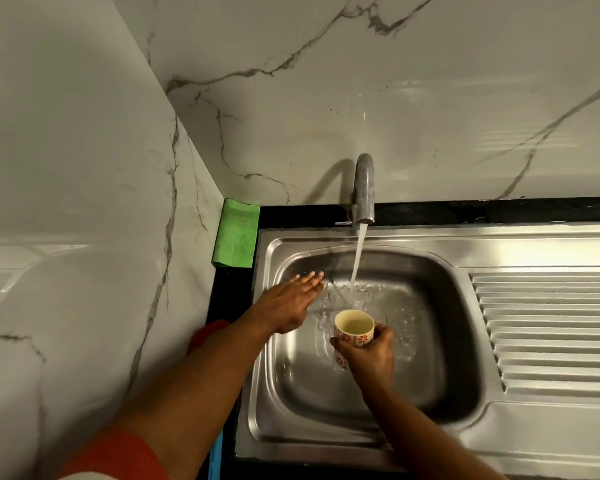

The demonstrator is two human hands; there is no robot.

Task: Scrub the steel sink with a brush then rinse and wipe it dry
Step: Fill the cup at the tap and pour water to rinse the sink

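While water pours from the tap (363,188) into the steel sink (440,341), the job looks to be in its rinsing stage. The stream strikes the basin floor toward twelve o'clock and spreads in a rippling sheet across the bottom. The left hand (288,303) reaches in from nine o'clock, fingers straight and together, flat against or just over the wet wall beside the splash; I cannot tell whether it touches. The right hand (368,355) is wrapped round a small cup (354,329) patterned with red flowers, holding it upright near the basin's centre, just clear of the stream, some liquid inside. No brush is in sight, so I judge the scrubbing finished, though I can't be sure. A folded green cloth (238,237) lies on the counter at ten o'clock, beside the rim, unused. Rinsing the walls and wiping dry appear to remain.
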